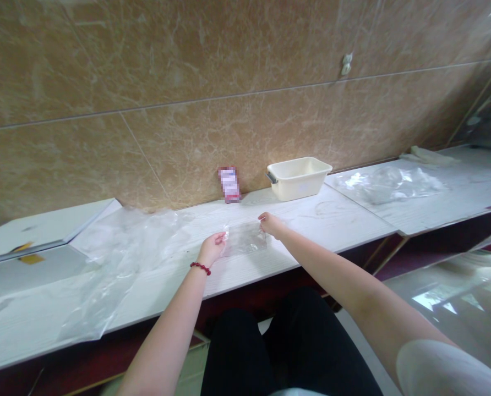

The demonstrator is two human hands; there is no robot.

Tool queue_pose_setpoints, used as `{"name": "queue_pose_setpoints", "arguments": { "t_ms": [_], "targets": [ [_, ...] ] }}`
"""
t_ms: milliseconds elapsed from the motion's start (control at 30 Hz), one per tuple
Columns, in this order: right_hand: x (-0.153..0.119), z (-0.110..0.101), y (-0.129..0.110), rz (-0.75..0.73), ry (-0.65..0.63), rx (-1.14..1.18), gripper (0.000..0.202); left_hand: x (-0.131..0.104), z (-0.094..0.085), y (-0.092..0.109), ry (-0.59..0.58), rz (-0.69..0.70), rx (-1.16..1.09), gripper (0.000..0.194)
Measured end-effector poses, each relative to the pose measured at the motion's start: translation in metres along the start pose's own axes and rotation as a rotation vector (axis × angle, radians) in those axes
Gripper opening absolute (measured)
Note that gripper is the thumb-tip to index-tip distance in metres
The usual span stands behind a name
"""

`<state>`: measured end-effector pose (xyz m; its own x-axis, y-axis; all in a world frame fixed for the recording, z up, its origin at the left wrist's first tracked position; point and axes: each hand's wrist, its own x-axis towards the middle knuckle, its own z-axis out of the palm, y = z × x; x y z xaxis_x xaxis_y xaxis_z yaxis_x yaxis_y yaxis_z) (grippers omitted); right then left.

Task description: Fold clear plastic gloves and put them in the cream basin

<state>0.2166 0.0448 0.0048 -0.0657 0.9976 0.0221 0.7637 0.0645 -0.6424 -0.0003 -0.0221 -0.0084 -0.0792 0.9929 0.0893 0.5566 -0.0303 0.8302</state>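
A small clear plastic bag is stretched between my two hands, just over the white wood-grain counter. My left hand, with a red bead bracelet at the wrist, pinches its left edge. At the bag's upper right corner, my right hand grips with thumb and fingers together. The bag looks flat, and nothing can be made out inside it. Behind the hands, a cream plastic bin with a grey handle stands against the wall.
A blurred phone-like thing leans on the tiled wall. Loose clear plastic spreads over the counter at left, beside a white box. More clear plastic bags lie at right, near a pale cloth-like item. The counter's front edge runs before my knees.
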Motion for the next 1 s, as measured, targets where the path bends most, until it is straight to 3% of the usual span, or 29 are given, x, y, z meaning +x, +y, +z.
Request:
{"name": "queue_pose_setpoints", "arguments": {
  "t_ms": [167, 367, 600, 767, 867, 1000],
  "targets": [
    [-0.013, -0.003, -0.013, -0.104, 0.019, -0.071, 0.027, -0.005, 0.002, 0.008, 0.006, 0.134, 0.145, 0.033],
    [-0.040, 0.018, -0.037, -0.449, 0.002, -0.272, 0.033, -0.005, 0.003, 0.007, 0.002, 0.181, 0.269, 0.030],
    [-0.045, 0.047, -0.034, -0.423, -0.028, -0.393, 0.050, -0.003, -0.001, 0.014, 0.098, 0.229, 0.396, 0.033],
    [-0.045, 0.045, -0.031, -0.458, -0.085, -0.472, 0.051, -0.001, 0.032, 0.039, -0.147, 0.449, 0.489, 0.038],
    [-0.046, 0.043, -0.032, -0.466, -0.137, -0.527, 0.056, 0.005, 0.050, 0.041, -0.170, 0.394, 0.546, 0.043],
    [-0.048, 0.042, -0.032, -0.462, -0.105, -0.501, 0.053, 0.010, 0.050, 0.027, -0.153, 0.321, 0.588, 0.048]
  ]
}}
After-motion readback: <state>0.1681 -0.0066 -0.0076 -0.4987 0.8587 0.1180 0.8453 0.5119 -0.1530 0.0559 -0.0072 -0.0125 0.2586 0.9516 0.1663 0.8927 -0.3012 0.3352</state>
